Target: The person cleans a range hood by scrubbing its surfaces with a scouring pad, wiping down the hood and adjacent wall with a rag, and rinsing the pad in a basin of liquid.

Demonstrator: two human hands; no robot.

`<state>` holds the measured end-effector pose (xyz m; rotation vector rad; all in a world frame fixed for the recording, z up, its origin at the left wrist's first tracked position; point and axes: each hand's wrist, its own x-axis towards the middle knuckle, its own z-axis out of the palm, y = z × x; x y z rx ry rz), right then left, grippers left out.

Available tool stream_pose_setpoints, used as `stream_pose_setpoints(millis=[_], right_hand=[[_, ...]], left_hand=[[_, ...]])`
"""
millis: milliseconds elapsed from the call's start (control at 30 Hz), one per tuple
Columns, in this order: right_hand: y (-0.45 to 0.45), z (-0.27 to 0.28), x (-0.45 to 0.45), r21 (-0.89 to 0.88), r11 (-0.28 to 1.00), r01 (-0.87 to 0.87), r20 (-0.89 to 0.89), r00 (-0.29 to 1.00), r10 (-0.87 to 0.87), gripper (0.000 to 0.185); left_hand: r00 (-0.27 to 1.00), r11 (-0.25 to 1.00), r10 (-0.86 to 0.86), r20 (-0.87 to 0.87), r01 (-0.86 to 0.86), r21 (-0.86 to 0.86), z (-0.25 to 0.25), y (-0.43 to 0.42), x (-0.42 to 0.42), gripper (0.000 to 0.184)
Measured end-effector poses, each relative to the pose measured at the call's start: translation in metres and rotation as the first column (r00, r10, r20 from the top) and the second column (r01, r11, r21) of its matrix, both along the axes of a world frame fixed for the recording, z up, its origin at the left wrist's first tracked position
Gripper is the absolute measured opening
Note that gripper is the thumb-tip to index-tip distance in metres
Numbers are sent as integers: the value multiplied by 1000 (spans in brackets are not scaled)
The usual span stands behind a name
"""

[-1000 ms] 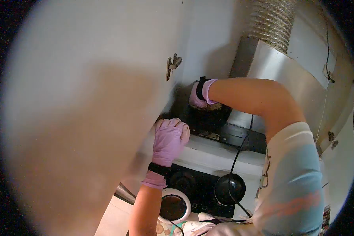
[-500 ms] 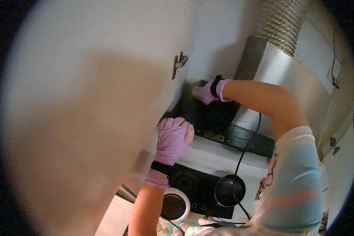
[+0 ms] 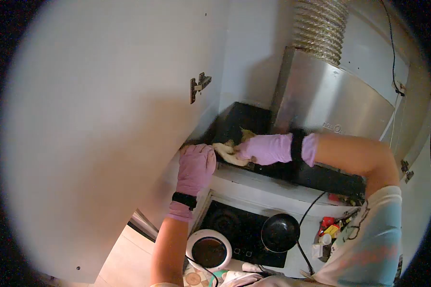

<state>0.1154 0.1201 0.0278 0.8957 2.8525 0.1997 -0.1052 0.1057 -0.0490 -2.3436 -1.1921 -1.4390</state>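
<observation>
My right hand (image 3: 266, 149), in a pink glove with a black band at the wrist, is closed on a dirty whitish cloth (image 3: 230, 154). The cloth lies against the front left part of the black top of a range hood (image 3: 248, 118). My left hand (image 3: 195, 165), gloved in pink too, has its fingers curled over the hood's front left corner, close beside the cloth. Its fingertips are partly hidden there.
A white cabinet door (image 3: 105, 119) with a metal hinge (image 3: 198, 87) stands open at left. The hood's steel housing (image 3: 330, 100) carries a ribbed foil duct (image 3: 319, 31). Below are a black cooktop (image 3: 246, 227), a frying pan (image 3: 280, 233) and a white-rimmed round pot (image 3: 208, 253).
My right hand has drawn the cloth from the back of the hood toward its front edge, near my left hand. My left hand keeps its hold while the camera view has shifted.
</observation>
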Motion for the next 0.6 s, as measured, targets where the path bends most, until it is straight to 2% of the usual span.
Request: stream_pose_setpoints(millis=[33,133,267,333,367,400,467,533,567,600], right_hand=[[-14,5,12,-19,999,-38,-98,995,36,15],[-30,6,55,-132,987,-91,-64,994,83,9],[-65,25,80,-210,978,9,-12,1000,-11,9],[-71,44,78,-329,937,115,126,989,-77,13],[-70,55,70,-407,877,255,232,958,-170,14],[-69,56,62,-406,877,257,231,957,-173,14],[-67,56,47,-296,898,324,27,943,-331,13],[-54,40,26,-417,858,299,-274,859,-432,14],[-44,29,15,-414,860,297,-276,859,-430,14],[-33,13,6,-276,958,77,-452,869,-200,15]], left_hand=[[1000,999,-10,28,9,35,0,1,0,19],[1000,999,31,5,-31,45,3,-4,-1,20],[999,999,38,-32,-37,12,3,-3,-1,20],[999,997,43,-3,-43,69,4,-6,1,21],[999,997,43,-2,-42,71,2,-5,2,21],[999,996,38,11,-39,77,-1,-1,2,20],[999,996,30,25,-31,81,-3,2,4,20],[999,999,28,26,-28,19,-3,2,4,21],[999,999,29,25,-30,22,-1,0,4,21],[999,998,33,8,-33,46,2,-2,3,22]])
